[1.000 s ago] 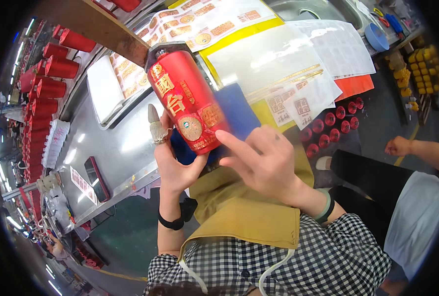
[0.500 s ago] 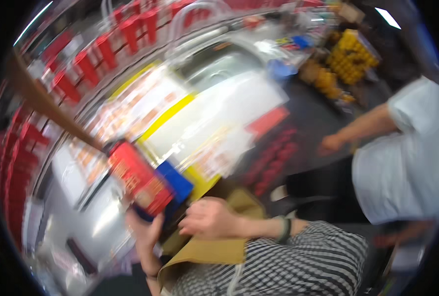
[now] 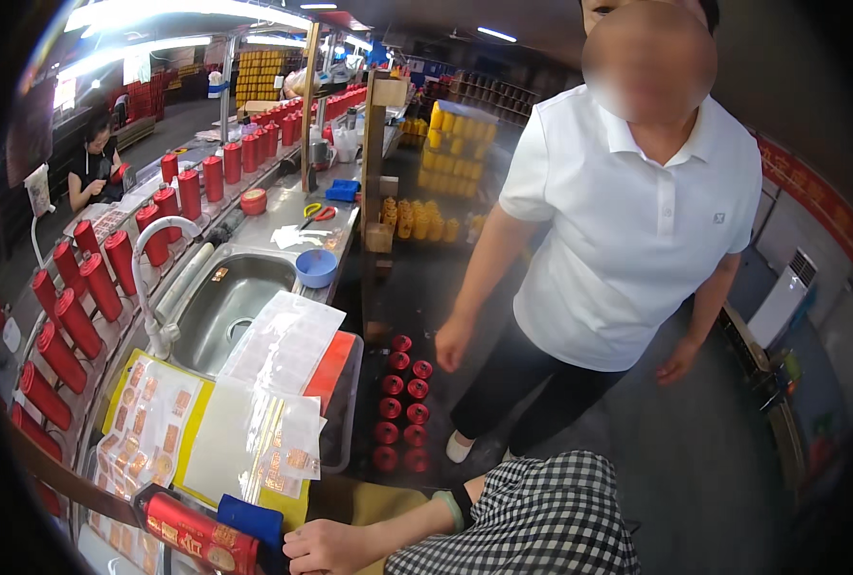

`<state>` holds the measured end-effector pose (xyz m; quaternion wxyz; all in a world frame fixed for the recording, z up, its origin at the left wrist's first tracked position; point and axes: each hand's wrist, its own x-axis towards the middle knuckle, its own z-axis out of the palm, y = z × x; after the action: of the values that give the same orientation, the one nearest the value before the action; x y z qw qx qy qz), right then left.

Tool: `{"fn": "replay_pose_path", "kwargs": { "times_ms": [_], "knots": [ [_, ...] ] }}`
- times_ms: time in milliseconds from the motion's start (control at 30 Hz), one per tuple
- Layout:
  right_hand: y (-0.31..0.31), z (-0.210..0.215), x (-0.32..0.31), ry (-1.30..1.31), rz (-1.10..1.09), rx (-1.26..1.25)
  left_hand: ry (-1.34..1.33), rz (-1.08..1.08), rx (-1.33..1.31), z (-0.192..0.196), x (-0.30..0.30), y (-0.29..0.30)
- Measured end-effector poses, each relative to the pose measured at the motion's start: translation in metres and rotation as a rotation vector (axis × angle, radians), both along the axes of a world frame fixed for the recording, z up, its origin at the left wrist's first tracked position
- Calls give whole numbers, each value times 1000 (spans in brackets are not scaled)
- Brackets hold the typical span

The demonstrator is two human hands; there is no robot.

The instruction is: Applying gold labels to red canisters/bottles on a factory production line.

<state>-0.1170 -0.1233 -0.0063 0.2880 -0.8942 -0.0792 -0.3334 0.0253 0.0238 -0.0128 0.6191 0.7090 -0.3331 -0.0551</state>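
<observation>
At the bottom of the view lies a red bottle [image 3: 196, 537] with gold decoration, its left end against a dark fitting on a brown bar [image 3: 77, 489]. Beside its right end is a blue pad-like piece [image 3: 254, 520]. My right hand [image 3: 329, 548] rests by that blue piece and the bottle's right end, fingers curled; whether anything is inside them is hidden. My left hand is out of the picture. Beyond the bottle, sheets of gold-and-red decals [image 3: 148, 426] and whitish backing sheets [image 3: 230, 441] lie on yellow boards.
A steel sink [image 3: 239, 297] with a white curved tap [image 3: 139, 259] lies beyond the sheets, a blue bowl [image 3: 316, 268] at its corner. Red bottles [image 3: 101, 287] line a rail on the left. A person in white [image 3: 627, 230] stands at right, near red bottles on the floor [image 3: 402, 407].
The view has swung up and right, bringing the standing person and the room into sight. My left hand, earlier by the bottle's near end, has left the picture. My right hand stays beside the bottle.
</observation>
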Motion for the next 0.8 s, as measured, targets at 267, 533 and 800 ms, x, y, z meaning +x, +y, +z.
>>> {"fn": "replay_pose_path", "kwargs": {
  "times_ms": [267, 533, 800],
  "knots": [
    [-18, 16, 9, 251, -251, 162, -104, 156, 287, -66, 22, 25],
    [-26, 23, 30, 109, -178, 12, 22, 104, 114, -33, 12, 0],
    [-5, 7, 36, -94, -244, 7, 53, 114, 83, -33, 11, 7]
  ]
}}
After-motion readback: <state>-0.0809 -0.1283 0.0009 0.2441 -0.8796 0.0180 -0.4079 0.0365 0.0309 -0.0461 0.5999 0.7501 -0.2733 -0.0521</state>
